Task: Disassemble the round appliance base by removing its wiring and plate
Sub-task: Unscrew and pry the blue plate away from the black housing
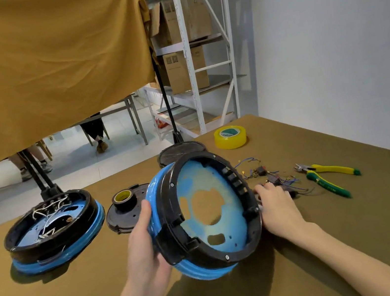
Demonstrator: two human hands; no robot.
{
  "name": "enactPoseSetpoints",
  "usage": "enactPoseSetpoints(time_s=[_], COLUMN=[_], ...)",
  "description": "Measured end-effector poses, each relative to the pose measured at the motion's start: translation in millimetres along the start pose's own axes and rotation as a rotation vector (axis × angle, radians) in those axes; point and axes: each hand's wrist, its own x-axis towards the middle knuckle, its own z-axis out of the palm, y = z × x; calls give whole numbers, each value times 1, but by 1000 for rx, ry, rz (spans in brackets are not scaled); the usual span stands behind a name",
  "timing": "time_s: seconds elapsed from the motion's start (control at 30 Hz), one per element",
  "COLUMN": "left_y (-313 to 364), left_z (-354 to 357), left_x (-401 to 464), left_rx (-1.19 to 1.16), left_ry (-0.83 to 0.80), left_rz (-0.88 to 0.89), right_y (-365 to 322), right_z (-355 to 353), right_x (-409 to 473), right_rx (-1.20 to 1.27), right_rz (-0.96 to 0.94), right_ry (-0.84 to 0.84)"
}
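A round appliance base (pixel 163 210) with a blue outer band and a black inner ring is tilted up off the table, its open side toward me. Inside it shows a pale blue plate (pixel 224 189) with cut-outs and no wires. My left hand (pixel 143 245) grips the base's left edge, thumb on the blue band. My right hand (pixel 276 203) holds the right edge from behind, fingers partly hidden. A bundle of loose wiring with small connectors (pixel 269 176) lies on the table just past my right hand.
A second blue-and-black base (pixel 51 228) with white wires inside sits at the left. Two black round covers (pixel 181 151) (pixel 123 218), a black tape roll (pixel 123 198), a yellow tape roll (pixel 230 137) and yellow-green pliers (pixel 329 176) lie on the olive table (pixel 333 227).
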Motion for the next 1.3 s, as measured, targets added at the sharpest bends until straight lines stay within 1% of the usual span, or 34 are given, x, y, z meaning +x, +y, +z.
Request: enactPoseSetpoints(time_s=[0.07,0.13,0.17,0.23,0.3,0.33,0.37,0.4,0.47,0.5,0.53,0.63,0.73,0.8,0.87,1.0,1.07,1.13,1.2,1.3], left_y=[-4,-4,-4,-6,-9,-11,-13,-14,-15,-15,-15,-18,-13,-4,3,6,5,3,-6,-23], left_z=[-4,-10,-14,-18,-17,-16,-14,-11,-6,-3,-1,3,5,5,4,1,0,-3,-6,-8], left_x=[3,7,9,13,14,13,13,12,9,8,6,1,-1,-2,-3,-1,1,4,6,9], left_rx=[-88,-144,-166,-198,-191,-184,-180,-172,-134,-106,-80,-27,10,81,214,591,767,937,1092,1366], left_ry=[-29,-19,-8,-9,1,18,29,30,0,-27,-48,-49,-32,-41,-41,1,-2,-44,-113,-217], left_rz=[-58,-65,-70,-84,-82,-71,-58,-44,-6,20,47,108,198,306,442,829,957,1017,1020,993], right_y=[-5,-9,-12,-25,-45,-58,-71,-86,-116,-128,-138,-153,-156,-154,-147,-139,-131,-118,-101,-76], right_z=[-4,-15,-23,-42,-59,-63,-65,-66,-66,-65,-64,-59,-56,-62,-68,-59,-51,-45,-40,-37], right_x=[-4,-4,-3,-3,-8,-11,-14,-17,-20,-20,-20,-21,-23,-20,-13,-11,-13,-13,-14,-14], right_rx=[220,428,494,587,636,644,668,716,859,919,942,945,1007,1103,1235,1375,1404,1432,1402,1167], right_rz=[-46,27,66,52,-68,-144,-210,-254,-260,-254,-264,-311,-330,-358,-365,-219,-133,-59,12,122], right_ry=[155,318,387,478,495,439,328,169,-151,-222,-213,-71,-33,-89,-195,-333,-394,-468,-514,-528])
